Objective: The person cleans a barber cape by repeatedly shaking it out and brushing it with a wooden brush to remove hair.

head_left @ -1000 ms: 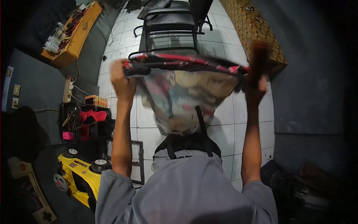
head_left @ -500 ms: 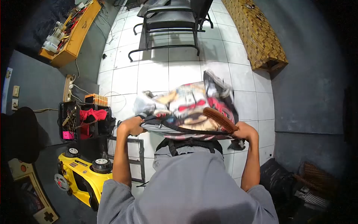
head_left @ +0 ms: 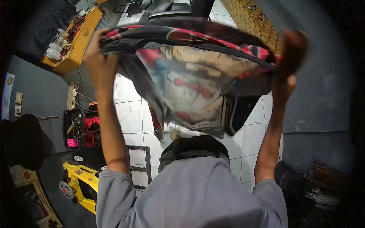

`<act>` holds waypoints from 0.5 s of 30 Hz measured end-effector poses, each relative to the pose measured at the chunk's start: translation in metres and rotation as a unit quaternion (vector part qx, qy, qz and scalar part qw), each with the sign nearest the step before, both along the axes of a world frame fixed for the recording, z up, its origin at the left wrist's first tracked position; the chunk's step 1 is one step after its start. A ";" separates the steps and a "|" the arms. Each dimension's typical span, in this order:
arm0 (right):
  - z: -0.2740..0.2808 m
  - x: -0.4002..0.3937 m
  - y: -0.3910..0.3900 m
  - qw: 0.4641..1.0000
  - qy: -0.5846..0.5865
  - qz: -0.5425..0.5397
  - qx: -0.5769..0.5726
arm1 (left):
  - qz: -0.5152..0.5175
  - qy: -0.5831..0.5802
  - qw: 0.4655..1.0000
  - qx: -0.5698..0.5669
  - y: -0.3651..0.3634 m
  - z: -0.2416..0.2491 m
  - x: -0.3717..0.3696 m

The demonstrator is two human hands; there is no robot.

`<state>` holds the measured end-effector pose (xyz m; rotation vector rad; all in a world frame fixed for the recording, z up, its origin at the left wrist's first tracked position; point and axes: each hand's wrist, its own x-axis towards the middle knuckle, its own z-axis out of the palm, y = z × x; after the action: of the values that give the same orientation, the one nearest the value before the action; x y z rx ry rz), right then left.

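A large printed cloth [head_left: 194, 83], black, red and beige with cartoon-like figures, hangs stretched between my two raised hands. Its lower part is smeared by motion and dangles above the floor in front of my legs. My left hand [head_left: 100, 57] is closed round the cloth's upper left corner. At the upper right corner my right hand [head_left: 285, 81] grips the cloth together with a brown object [head_left: 295, 49], which looked ribbed and long earlier and is now blurred. I cannot make out its kind. The fingers of my right hand are partly hidden behind it.
A dark reclining chair [head_left: 171, 9] stands ahead, partly covered by the cloth. At left are a wooden shelf [head_left: 78, 45] with bottles and tools, a black toolbox [head_left: 70, 129] and a yellow toy car [head_left: 81, 178]. A woven box [head_left: 251, 19] lines the right wall.
Both hands have swung up and forward, lifting the cloth from waist level to well above it. The cloth has opened out and hangs down. The brown object rose with my right hand.
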<state>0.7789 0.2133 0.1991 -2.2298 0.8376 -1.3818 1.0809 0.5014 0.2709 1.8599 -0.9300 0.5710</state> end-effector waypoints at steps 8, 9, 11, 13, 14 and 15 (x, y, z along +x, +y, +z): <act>-0.147 -0.041 0.065 0.946 0.282 0.111 0.114 | -0.116 0.097 0.879 0.452 0.048 -0.164 -0.044; -0.140 -0.053 0.078 0.832 0.457 0.149 0.275 | -0.151 0.175 0.766 0.600 0.080 -0.243 -0.033; -0.184 -0.093 0.079 0.664 0.655 0.202 0.299 | -0.132 0.355 0.628 0.680 0.090 -0.190 -0.056; -0.144 -0.093 0.081 0.639 0.611 0.266 0.384 | -0.164 0.397 0.647 0.630 0.107 -0.180 -0.049; -0.136 -0.089 0.077 0.647 0.597 0.284 0.381 | -0.160 0.406 0.655 0.617 0.110 -0.173 -0.046; -0.136 -0.083 0.070 0.702 0.543 0.257 0.383 | -0.159 0.330 0.719 0.590 0.104 -0.165 -0.041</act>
<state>0.6962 0.2838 0.0634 -2.0909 0.7524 0.6299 1.0402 0.6053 0.1060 2.5586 -1.1416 -1.1618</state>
